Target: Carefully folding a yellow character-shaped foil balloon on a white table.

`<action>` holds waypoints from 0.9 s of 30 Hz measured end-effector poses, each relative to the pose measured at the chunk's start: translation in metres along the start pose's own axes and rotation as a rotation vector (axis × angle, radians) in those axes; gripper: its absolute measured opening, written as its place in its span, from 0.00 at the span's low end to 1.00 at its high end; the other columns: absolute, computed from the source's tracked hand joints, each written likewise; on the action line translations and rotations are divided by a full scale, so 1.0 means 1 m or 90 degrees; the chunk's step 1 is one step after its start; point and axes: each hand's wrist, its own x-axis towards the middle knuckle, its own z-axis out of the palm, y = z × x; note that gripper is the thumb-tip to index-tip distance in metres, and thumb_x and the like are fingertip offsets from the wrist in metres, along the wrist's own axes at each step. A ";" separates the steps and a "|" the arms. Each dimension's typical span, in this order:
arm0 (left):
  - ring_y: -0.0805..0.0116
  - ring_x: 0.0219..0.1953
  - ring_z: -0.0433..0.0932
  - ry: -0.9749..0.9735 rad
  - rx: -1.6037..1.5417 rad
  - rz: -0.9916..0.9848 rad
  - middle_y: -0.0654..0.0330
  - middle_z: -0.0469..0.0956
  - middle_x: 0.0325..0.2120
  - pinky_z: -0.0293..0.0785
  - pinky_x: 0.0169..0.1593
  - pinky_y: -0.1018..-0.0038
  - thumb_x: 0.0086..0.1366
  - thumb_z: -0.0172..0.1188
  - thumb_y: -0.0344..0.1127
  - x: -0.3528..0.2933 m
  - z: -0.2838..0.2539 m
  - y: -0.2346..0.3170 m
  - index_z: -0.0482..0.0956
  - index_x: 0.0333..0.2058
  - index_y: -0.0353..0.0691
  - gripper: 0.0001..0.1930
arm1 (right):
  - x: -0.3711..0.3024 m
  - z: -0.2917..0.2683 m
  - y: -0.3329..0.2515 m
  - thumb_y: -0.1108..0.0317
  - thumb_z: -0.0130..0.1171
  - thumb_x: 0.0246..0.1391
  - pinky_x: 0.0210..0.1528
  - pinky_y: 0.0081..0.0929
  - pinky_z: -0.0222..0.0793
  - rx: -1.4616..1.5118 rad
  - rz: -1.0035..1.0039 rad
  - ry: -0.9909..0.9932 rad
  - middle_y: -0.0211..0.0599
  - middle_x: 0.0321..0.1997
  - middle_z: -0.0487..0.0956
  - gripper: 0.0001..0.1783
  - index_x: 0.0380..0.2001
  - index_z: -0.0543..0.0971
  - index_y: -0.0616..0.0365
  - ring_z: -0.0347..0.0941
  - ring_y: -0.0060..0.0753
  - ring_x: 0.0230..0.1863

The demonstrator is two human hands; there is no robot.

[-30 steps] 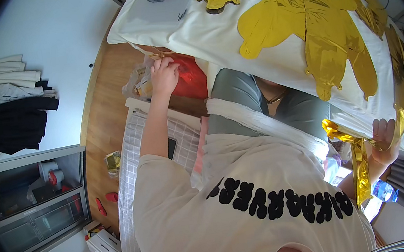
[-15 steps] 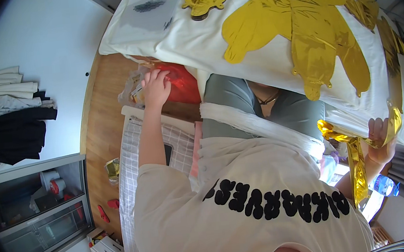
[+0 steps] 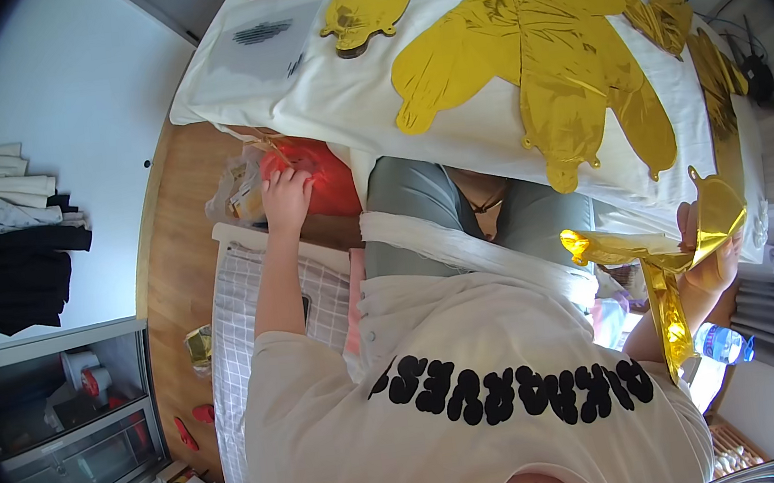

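Note:
My left hand reaches down at the rim of a red plastic bag, its fingers bent and slightly apart. A thin tan strip shows just beyond the fingertips; whether they touch it is unclear. On the right, my right hand grips a flat, uninflated gold foil balloon. One arm of it hangs down over my forearm, another stretches left towards my lap, and a wider part stands up beside the fingers. The balloon partly hides those fingers.
Several flat gold foil balloons lie on the white-covered table. A clear plastic sheet lies at its left end. Beside the red bag is a clear bag. Behind my right forearm is a water bottle. A checkered cloth is at my left.
The view has shifted a little, moving the scene left. The gold foil balloon in my right hand has swung, its wide end now standing higher. My left hand stays at the red bag, fingers lower.

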 end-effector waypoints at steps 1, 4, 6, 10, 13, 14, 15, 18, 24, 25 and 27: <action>0.60 0.43 0.78 0.041 -0.047 -0.028 0.65 0.80 0.33 0.70 0.46 0.62 0.60 0.70 0.45 -0.001 0.000 0.003 0.86 0.36 0.53 0.08 | -0.003 -0.004 -0.001 0.52 0.67 0.60 0.31 0.26 0.55 0.001 0.002 0.000 0.31 0.36 0.76 0.24 0.52 0.77 0.56 0.63 0.21 0.22; 0.57 0.41 0.79 0.094 -0.134 -0.084 0.62 0.80 0.31 0.71 0.44 0.60 0.61 0.70 0.45 0.000 0.001 0.009 0.86 0.33 0.50 0.07 | -0.008 -0.012 -0.003 0.55 0.67 0.61 0.35 0.28 0.57 -0.005 0.002 0.024 0.32 0.39 0.77 0.23 0.53 0.77 0.55 0.65 0.23 0.25; 0.55 0.40 0.80 0.107 -0.173 -0.112 0.61 0.81 0.31 0.72 0.43 0.58 0.62 0.69 0.44 -0.001 0.002 0.008 0.86 0.32 0.50 0.08 | -0.009 -0.011 -0.006 0.58 0.64 0.63 0.41 0.31 0.59 0.030 0.012 0.114 0.32 0.45 0.78 0.20 0.55 0.77 0.53 0.67 0.26 0.32; 0.54 0.40 0.80 0.126 -0.241 -0.052 0.61 0.81 0.32 0.73 0.43 0.58 0.63 0.69 0.42 -0.005 -0.004 0.006 0.87 0.36 0.49 0.06 | -0.012 -0.025 -0.006 0.63 0.59 0.68 0.60 0.42 0.65 0.018 0.009 0.107 0.34 0.57 0.79 0.17 0.58 0.77 0.52 0.73 0.35 0.52; 0.54 0.37 0.80 0.193 -0.289 0.020 0.59 0.80 0.32 0.74 0.42 0.61 0.64 0.68 0.38 -0.004 -0.023 0.036 0.87 0.39 0.48 0.07 | -0.016 -0.030 -0.010 0.62 0.59 0.68 0.64 0.49 0.65 0.015 -0.029 0.077 0.40 0.61 0.78 0.22 0.62 0.75 0.54 0.73 0.42 0.59; 0.54 0.35 0.79 0.235 -0.305 0.061 0.58 0.80 0.32 0.75 0.41 0.64 0.64 0.68 0.36 -0.004 -0.032 0.050 0.87 0.41 0.46 0.08 | -0.013 -0.015 -0.012 0.62 0.59 0.68 0.64 0.50 0.66 0.011 -0.039 0.078 0.41 0.62 0.77 0.23 0.64 0.74 0.55 0.74 0.43 0.60; 0.55 0.34 0.79 0.255 -0.368 0.087 0.58 0.79 0.32 0.75 0.41 0.64 0.64 0.68 0.40 -0.006 -0.051 0.066 0.87 0.42 0.44 0.11 | -0.014 -0.007 -0.004 0.62 0.59 0.67 0.65 0.52 0.66 0.031 -0.042 0.108 0.42 0.63 0.77 0.25 0.65 0.72 0.56 0.74 0.46 0.61; 0.60 0.38 0.80 0.199 -0.724 0.166 0.57 0.80 0.38 0.76 0.44 0.66 0.63 0.68 0.58 0.005 -0.133 0.165 0.84 0.49 0.37 0.29 | 0.005 0.037 0.002 0.65 0.56 0.66 0.67 0.53 0.65 0.117 -0.040 0.069 0.44 0.64 0.76 0.26 0.65 0.72 0.58 0.73 0.48 0.64; 0.61 0.74 0.57 -0.326 -1.273 0.309 0.54 0.60 0.71 0.65 0.69 0.60 0.59 0.75 0.56 0.011 -0.184 0.298 0.58 0.72 0.34 0.51 | 0.044 0.107 0.007 0.60 0.49 0.71 0.61 0.40 0.66 0.259 0.014 0.128 0.34 0.50 0.80 0.15 0.52 0.79 0.54 0.74 0.32 0.53; 0.61 0.74 0.57 -0.324 -1.271 0.316 0.54 0.60 0.71 0.65 0.69 0.60 0.59 0.75 0.56 0.015 -0.191 0.309 0.58 0.72 0.34 0.51 | 0.053 0.121 0.011 0.60 0.50 0.71 0.60 0.39 0.67 0.246 0.020 0.222 0.33 0.49 0.81 0.15 0.52 0.79 0.54 0.75 0.31 0.52; 0.64 0.69 0.67 -0.496 -1.309 0.161 0.55 0.67 0.67 0.71 0.65 0.64 0.59 0.77 0.46 0.023 -0.207 0.332 0.63 0.68 0.35 0.45 | 0.067 0.104 0.019 0.58 0.51 0.71 0.59 0.34 0.70 0.322 0.044 0.201 0.31 0.50 0.82 0.17 0.53 0.79 0.55 0.77 0.30 0.51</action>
